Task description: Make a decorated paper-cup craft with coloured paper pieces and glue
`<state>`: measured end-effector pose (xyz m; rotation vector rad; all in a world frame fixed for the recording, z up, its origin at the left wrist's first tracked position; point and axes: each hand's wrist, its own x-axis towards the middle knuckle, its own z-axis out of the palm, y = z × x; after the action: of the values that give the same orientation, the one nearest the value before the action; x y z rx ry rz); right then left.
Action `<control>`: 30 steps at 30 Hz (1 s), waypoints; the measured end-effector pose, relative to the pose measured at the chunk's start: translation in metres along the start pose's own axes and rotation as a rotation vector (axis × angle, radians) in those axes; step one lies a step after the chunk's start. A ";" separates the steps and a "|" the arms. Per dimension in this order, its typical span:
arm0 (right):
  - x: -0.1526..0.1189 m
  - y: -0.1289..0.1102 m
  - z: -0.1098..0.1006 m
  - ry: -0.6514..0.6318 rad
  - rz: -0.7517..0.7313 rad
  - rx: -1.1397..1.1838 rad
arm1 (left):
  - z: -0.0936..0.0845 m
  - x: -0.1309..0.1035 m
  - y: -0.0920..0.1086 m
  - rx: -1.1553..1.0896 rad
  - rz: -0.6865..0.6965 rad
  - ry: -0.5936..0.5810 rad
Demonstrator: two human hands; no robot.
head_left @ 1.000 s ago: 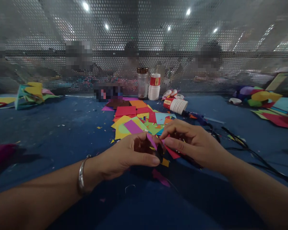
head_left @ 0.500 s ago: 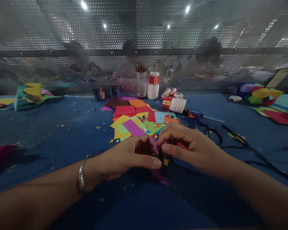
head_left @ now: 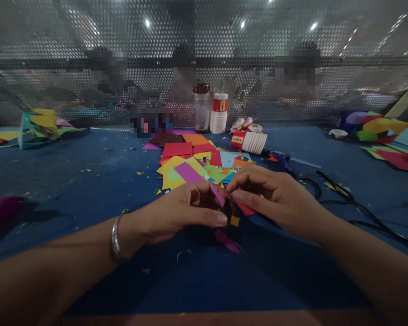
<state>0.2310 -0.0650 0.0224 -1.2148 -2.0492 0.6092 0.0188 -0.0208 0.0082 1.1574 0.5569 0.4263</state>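
My left hand [head_left: 187, 210] is closed round a folded strip of purple paper [head_left: 217, 194], gripped between thumb and curled fingers. A small dark piece [head_left: 227, 210] shows at the strip's lower end, by the thumb tip; its kind is unclear. Close on the right, my right hand [head_left: 275, 192] has thumb and index finger pinched together at the strip's edge. Whatever lies between those fingertips is too small to make out. Below the hands a purple paper scrap [head_left: 227, 241] lies on the blue table [head_left: 122, 280]. Just behind is a pile of coloured paper [head_left: 177, 149].
A clear jar [head_left: 201, 111] and stacked paper cups [head_left: 219, 115] stand at the back, with another cup stack [head_left: 250, 142] lying down. A blue glue gun [head_left: 281, 162] and black cable [head_left: 367, 226] lie right. Paper shapes [head_left: 37, 127] sit far left. A perforated screen [head_left: 156, 59] rises behind.
The view has tilted down a little, so the table's near edge shows. My right fingers have come slightly away from the purple strip's face; the left hand keeps its hold.
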 end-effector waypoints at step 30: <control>-0.017 -0.008 0.007 -0.491 -0.028 -0.259 | -0.013 0.006 -0.001 -0.108 0.244 0.281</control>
<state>0.2269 -0.0842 0.0184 -1.2689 -2.6170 0.6965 0.0157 -0.0079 0.0023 1.0721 0.6290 0.8285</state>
